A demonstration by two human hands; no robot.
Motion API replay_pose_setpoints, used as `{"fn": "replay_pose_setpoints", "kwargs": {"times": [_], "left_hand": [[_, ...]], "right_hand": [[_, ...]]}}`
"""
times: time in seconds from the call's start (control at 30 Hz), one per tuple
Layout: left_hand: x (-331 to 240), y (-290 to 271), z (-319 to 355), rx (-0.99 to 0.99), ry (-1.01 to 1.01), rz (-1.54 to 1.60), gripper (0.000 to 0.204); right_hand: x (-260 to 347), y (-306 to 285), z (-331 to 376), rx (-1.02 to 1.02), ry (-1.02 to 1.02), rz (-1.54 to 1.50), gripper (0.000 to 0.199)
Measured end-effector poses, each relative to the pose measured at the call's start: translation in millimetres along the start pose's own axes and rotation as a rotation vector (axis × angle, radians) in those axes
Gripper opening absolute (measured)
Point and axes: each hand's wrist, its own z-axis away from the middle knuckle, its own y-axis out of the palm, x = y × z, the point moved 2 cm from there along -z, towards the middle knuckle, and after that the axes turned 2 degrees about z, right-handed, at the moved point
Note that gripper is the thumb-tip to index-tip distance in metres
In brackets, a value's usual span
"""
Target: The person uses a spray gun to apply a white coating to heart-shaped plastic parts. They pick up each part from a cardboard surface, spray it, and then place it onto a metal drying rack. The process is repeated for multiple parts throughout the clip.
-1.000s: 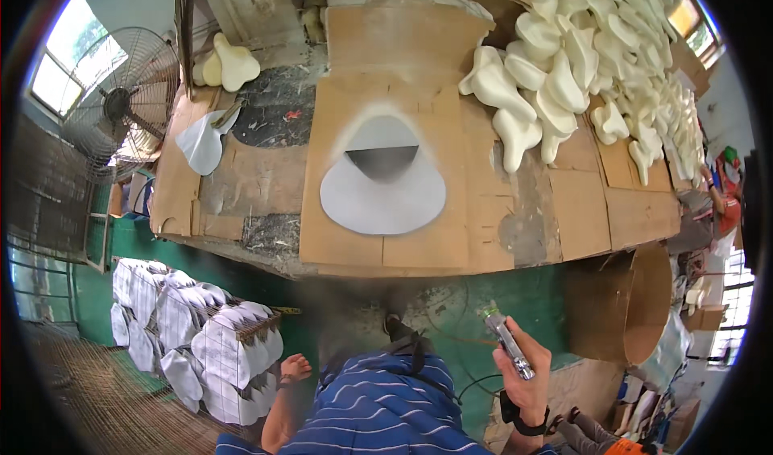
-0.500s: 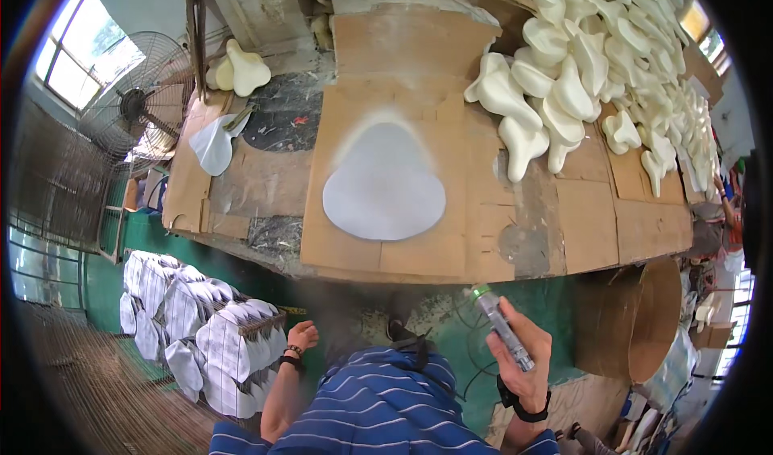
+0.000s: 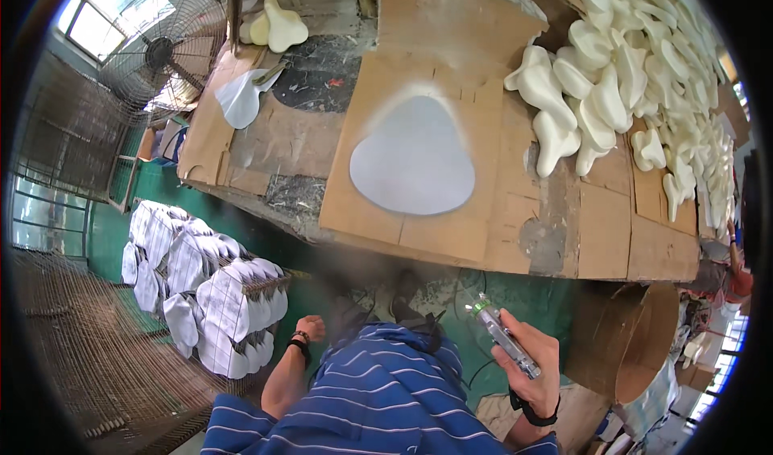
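The grey pear-shaped sheet (image 3: 412, 159) lies flat on a piece of brown cardboard (image 3: 419, 133), in the upper middle of the frame. A second ago a dark shadowy patch sat on its top part. Now the whole sheet looks one even pale grey, with a light misty ring on the cardboard around it. It looks like the spraying of this piece is about done.

The right hand (image 3: 538, 362) is low in the frame, right of the striped shirt, well away from the sheet. Its fingers are wrapped around a spray gun (image 3: 503, 334) with a little green tip, which points up and to the left. The hand has stayed in about the same place, tilted a bit more.

The left hand (image 3: 310, 328) hangs down by the person's side, lower left of middle. It holds nothing and is curled loosely.

On the counter (image 3: 628, 237), white foam shapes (image 3: 612, 84) are piled at the upper right. Stacks of white pieces (image 3: 201, 286) sit on the green floor at the left, and a big fan (image 3: 165, 52) stands in the upper left.
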Motion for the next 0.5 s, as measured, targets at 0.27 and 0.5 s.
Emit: {"fn": "replay_pose_setpoints", "kwargs": {"times": [0.27, 0.5], "left_hand": [[-41.7, 32.6, -22.7, 0.134, 0.012, 0.028, 0.031], [-89.8, 101.0, 15.5, -0.079, 0.248, -0.443, 0.037]], "right_hand": [[-28.6, -18.8, 39.6, -0.177, 0.215, 0.009, 0.049], [-36.9, -21.8, 34.5, -0.375, 0.219, -0.012, 0.045]]}}
